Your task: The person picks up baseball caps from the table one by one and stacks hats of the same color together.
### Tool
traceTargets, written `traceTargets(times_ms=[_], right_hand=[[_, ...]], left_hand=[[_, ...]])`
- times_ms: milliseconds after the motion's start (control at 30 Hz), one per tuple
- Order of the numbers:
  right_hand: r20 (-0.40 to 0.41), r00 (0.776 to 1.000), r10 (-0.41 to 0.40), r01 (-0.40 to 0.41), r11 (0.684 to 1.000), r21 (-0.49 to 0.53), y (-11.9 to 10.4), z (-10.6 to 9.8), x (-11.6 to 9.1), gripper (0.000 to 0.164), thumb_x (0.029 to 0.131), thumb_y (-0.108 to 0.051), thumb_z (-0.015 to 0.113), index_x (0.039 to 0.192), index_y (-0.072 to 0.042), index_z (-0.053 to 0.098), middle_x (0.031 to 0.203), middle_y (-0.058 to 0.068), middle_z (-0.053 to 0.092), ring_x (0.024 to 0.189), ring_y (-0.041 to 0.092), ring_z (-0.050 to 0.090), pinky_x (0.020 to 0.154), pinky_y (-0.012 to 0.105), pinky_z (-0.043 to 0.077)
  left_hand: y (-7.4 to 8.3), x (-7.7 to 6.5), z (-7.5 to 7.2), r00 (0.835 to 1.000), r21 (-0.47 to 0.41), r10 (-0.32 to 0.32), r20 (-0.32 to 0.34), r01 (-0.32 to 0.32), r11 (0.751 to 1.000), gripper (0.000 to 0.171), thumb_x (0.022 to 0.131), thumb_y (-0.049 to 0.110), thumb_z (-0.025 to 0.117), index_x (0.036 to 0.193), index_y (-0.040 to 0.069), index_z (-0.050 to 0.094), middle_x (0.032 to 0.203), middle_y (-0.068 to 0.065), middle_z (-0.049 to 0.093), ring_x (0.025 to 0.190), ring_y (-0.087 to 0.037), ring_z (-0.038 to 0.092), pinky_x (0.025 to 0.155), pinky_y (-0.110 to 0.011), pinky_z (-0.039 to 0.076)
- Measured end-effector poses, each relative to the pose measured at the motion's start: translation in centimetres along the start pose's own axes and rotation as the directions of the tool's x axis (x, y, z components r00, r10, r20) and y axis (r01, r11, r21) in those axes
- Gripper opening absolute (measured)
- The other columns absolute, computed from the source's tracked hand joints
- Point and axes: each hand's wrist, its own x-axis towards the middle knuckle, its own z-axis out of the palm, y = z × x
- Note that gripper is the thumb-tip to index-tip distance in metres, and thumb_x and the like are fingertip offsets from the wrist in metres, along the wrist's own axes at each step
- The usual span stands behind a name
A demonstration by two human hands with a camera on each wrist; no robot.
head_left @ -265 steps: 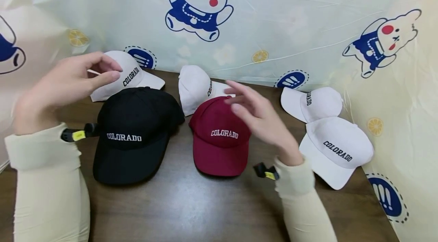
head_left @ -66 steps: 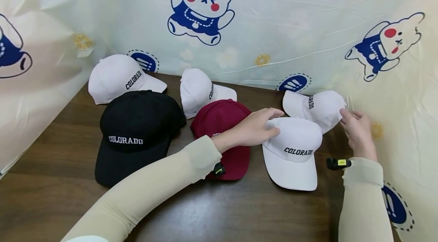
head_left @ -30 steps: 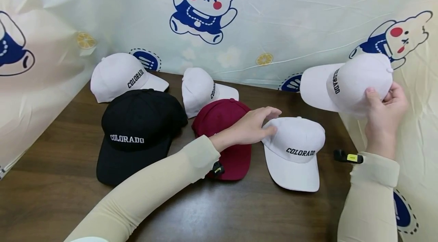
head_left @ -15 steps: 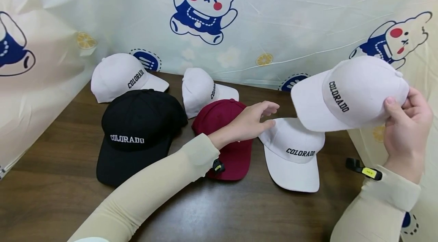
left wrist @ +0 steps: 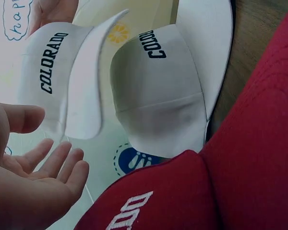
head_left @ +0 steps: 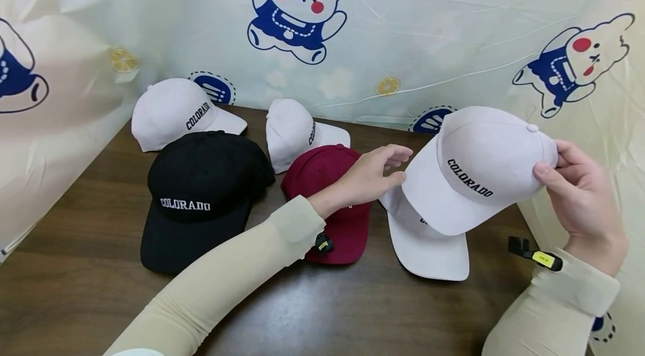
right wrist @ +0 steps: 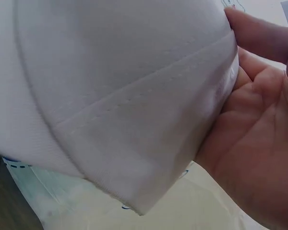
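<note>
My right hand (head_left: pixel 587 199) pinches the back edge of a white baseball cap (head_left: pixel 489 149), thumb outside and fingers under the rim. In the right wrist view the held cap's stitched panel (right wrist: pixel 134 110) fills much of the picture. This cap is raised and tilted, brim toward front left, over a second white cap (head_left: pixel 428 258) on the table, hiding most of its crown and lettering. My left hand (head_left: pixel 375 174) hovers over the maroon cap (head_left: pixel 342 238), fingers loosely bent and holding nothing. In the left wrist view its fingertips (left wrist: pixel 77 165) are close to the held cap's brim (left wrist: pixel 84 96).
A black cap (head_left: pixel 201 177) sits on the wooden table (head_left: pixel 322 311) at left, with a white cap (head_left: pixel 171 112) behind it. Another white cap (head_left: pixel 289 132) stands behind the maroon one. A printed curtain (head_left: pixel 393 20) encloses the back and sides.
The front right white cap was shifted left and turned forward. My right hand then lifted the rear white cap and brought it over that one. My left hand has come off the lower cap.
</note>
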Motion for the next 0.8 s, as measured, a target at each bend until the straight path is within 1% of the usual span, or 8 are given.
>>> traceTargets(times_ms=[133,233,400,467,533,600,700,800], right_hand=[[0.051,0.997,0.053,-0.049,0.996,-0.074,0.2,-0.2,0.0,0.035,0.091,0.025,0.038,0.125,0.022,0.044,0.108,0.018,0.067,0.093,0.021,0.063,0.082,0.024,0.053],[0.073,0.994,0.087,-0.077,0.989,-0.128,0.3,-0.3,-0.1,0.035,0.091,0.026,0.038,0.125,0.02,0.046,0.105,0.017,0.067,0.092,0.02,0.063,0.083,0.023,0.054],[0.131,0.983,0.125,-0.102,0.98,-0.173,0.4,-0.2,-0.3,0.037,0.091,0.026,0.038,0.126,0.02,0.046,0.106,0.015,0.068,0.093,0.019,0.063,0.085,0.022,0.053],[0.165,0.976,0.143,-0.115,0.979,-0.169,0.6,-0.1,-0.2,0.037,0.09,0.026,0.038,0.126,0.021,0.045,0.107,0.016,0.068,0.095,0.019,0.063,0.086,0.022,0.052],[0.18,0.967,0.179,-0.14,0.968,-0.21,0.6,0.0,-0.2,0.038,0.09,0.026,0.038,0.126,0.018,0.047,0.107,0.013,0.068,0.095,0.018,0.063,0.085,0.021,0.052],[0.212,0.955,0.209,-0.159,0.96,-0.229,0.7,0.1,-0.2,0.039,0.089,0.027,0.037,0.126,0.017,0.047,0.107,0.011,0.068,0.094,0.017,0.063,0.084,0.021,0.051],[0.257,0.934,0.247,-0.175,0.945,-0.276,0.8,0.3,-0.1,0.038,0.089,0.026,0.038,0.124,0.016,0.047,0.105,0.01,0.068,0.092,0.016,0.063,0.082,0.021,0.051],[0.307,0.916,0.258,-0.172,0.945,-0.279,1.0,0.3,0.1,0.036,0.088,0.027,0.039,0.123,0.019,0.046,0.105,0.013,0.068,0.091,0.018,0.063,0.082,0.023,0.051]], left_hand=[[0.2,0.3,0.2,1.0,-0.021,0.02,-0.014,-0.02,1.0,0.044,0.097,0.016,0.061,0.139,0.012,0.049,0.137,-0.004,0.055,0.123,-0.017,0.053,0.105,-0.029,0.042],[0.4,0.5,0.5,0.999,-0.029,0.025,-0.023,-0.025,0.999,0.046,0.096,0.018,0.062,0.14,0.014,0.048,0.139,-0.002,0.053,0.123,-0.016,0.053,0.105,-0.03,0.042],[0.7,1.2,0.8,0.998,-0.004,0.052,-0.048,-0.052,0.999,0.05,0.096,0.019,0.062,0.144,0.015,0.046,0.142,0.001,0.049,0.124,-0.016,0.05,0.103,-0.025,0.042],[0.7,1.5,0.9,0.997,0.011,0.06,-0.053,-0.059,0.998,0.052,0.096,0.021,0.062,0.145,0.016,0.044,0.144,0.003,0.047,0.126,-0.015,0.048,0.102,-0.026,0.042],[0.7,1.8,1.0,0.997,0.031,0.065,-0.052,-0.063,0.998,0.053,0.096,0.024,0.062,0.146,0.018,0.043,0.146,0.004,0.044,0.128,-0.013,0.045,0.102,-0.029,0.042],[0.7,2.0,1.1,0.997,0.043,0.071,-0.042,-0.069,0.997,0.055,0.096,0.028,0.062,0.146,0.019,0.042,0.147,0.004,0.043,0.131,-0.012,0.043,0.104,-0.033,0.042],[0.6,2.2,1.1,0.995,0.056,0.093,-0.024,-0.092,0.994,0.057,0.096,0.032,0.062,0.147,0.019,0.041,0.149,0.003,0.042,0.135,-0.014,0.04,0.107,-0.036,0.04],[0.4,2.3,1.0,0.994,0.057,0.11,-0.006,-0.11,0.992,0.06,0.095,0.037,0.062,0.148,0.017,0.04,0.149,0.002,0.041,0.135,-0.015,0.04,0.107,-0.035,0.04]])
